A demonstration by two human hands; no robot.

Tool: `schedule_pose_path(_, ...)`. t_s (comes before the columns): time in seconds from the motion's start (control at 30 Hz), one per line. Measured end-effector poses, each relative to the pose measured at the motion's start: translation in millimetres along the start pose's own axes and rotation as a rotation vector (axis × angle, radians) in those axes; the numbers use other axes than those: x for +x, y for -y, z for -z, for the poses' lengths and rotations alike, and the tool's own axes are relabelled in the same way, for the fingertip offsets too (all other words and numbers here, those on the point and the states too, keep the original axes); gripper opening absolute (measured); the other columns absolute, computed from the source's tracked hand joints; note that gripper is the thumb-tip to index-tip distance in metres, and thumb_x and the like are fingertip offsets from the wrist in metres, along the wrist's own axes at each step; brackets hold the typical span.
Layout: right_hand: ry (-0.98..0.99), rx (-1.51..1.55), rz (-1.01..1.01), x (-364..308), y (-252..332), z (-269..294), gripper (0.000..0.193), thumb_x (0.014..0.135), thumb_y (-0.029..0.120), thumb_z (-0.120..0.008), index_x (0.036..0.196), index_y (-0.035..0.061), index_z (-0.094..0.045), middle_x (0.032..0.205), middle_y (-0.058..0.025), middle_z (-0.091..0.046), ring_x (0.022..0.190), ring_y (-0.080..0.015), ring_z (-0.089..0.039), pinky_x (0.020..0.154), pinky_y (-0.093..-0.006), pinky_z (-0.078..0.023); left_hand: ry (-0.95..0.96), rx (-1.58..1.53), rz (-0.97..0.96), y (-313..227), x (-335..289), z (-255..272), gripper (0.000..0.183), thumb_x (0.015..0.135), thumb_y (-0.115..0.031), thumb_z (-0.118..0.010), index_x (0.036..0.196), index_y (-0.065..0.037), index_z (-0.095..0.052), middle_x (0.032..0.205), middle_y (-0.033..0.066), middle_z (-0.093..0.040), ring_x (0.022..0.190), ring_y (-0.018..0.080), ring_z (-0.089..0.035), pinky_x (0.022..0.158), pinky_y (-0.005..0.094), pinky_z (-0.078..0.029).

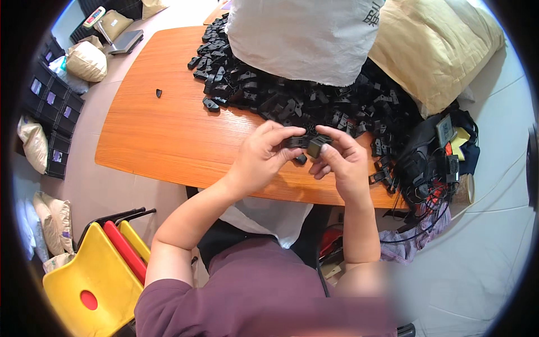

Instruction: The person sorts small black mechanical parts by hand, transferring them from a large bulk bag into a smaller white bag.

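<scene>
The left hand (261, 151) pinched a part (295, 142), the right hand (345, 163) a block (315, 147); a big heap (264, 90) waited, how much was done unclear.

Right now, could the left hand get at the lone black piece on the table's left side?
Probably yes: only bare tabletop shows between the left hand and the lone piece, though that hand is pinching a black part.

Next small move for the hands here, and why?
Probably a slight turn of the boxy black part in the right hand: it sits close against the dark plastic piece pinched in the left hand, and this view can't show whether the two are joined.
</scene>
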State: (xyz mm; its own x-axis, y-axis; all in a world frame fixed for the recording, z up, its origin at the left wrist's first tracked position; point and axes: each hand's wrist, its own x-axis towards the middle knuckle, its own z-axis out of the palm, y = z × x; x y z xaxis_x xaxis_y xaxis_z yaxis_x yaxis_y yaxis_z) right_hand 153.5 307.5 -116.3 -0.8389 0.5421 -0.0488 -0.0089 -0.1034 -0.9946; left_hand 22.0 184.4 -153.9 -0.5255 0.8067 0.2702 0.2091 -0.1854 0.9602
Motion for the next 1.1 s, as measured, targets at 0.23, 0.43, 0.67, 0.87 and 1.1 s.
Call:
schedule_pose_path(0.23,-0.033,-0.002,0.053,-2.4,-11.8,-8.6,0.035,0.085,0.014,-0.06,0.116,0.0006,-0.055,0.075,-0.0072,-0.062,0.058,-0.0112,-0.06,0.048,-0.0199,-0.048,-0.071,0.118,-0.288,-15.9,-0.6,1.8,0.036,0.071,-0.001,-0.07,0.105,-0.003,-0.06,0.091,0.0107,-0.062,0.077,0.0165,-0.061,0.063,0.0259,-0.049)
schedule_pose_path(0.43,0.106,0.019,-0.087,-4.1,2.4,1.6,0.033,0.082,0.014,-0.063,0.112,0.0017,-0.058,0.075,-0.0063,-0.062,0.057,-0.0112,-0.061,0.049,-0.0207,-0.049,-0.022,0.441,-0.58,-15.7,6.4,12.3,0.034,0.062,-0.003,-0.074,0.094,-0.004,-0.061,0.084,0.0108,-0.065,0.074,0.0245,-0.064,0.064,0.0297,-0.052)
schedule_pose_path(0.67,-0.045,-0.123,0.013,-9.2,-4.7,-7.6,0.024,0.08,0.012,-0.065,0.102,0.0029,-0.063,0.067,-0.0021,-0.058,0.052,-0.0075,-0.054,0.044,-0.0187,-0.043,0.042,0.144,-0.35,-18.9,-3.8,-3.9,0.049,0.068,-0.003,-0.072,0.114,0.0,-0.053,0.1,0.0139,-0.062,0.086,0.02,-0.063,0.073,0.0276,-0.052)
schedule_pose_path(0.87,0.059,-0.026,-0.026,-12.1,1.5,-8.8,0.032,0.08,0.005,-0.063,0.112,0.0036,-0.057,0.075,0.0,-0.057,0.06,-0.005,-0.053,0.049,-0.0174,-0.042,-0.054,-0.545,-0.038,-10.4,-19.9,-21.5,0.054,0.083,0.001,-0.058,0.132,0.001,-0.034,0.124,0.0142,-0.049,0.108,0.0182,-0.051,0.092,0.0291,-0.042)
schedule_pose_path(1.1,0.05,0.101,0.214,-22.3,-19.6,-19.0,0.038,0.082,-0.003,-0.056,0.119,-0.0007,-0.05,0.101,-0.009,-0.057,0.084,-0.0123,-0.06,0.065,-0.0231,-0.052,0.136,-0.172,-0.242,-14.0,-21.4,-2.4,0.036,0.086,-0.002,-0.054,0.121,0.001,-0.044,0.119,0.0135,-0.053,0.109,0.0192,-0.051,0.093,0.0314,-0.041)
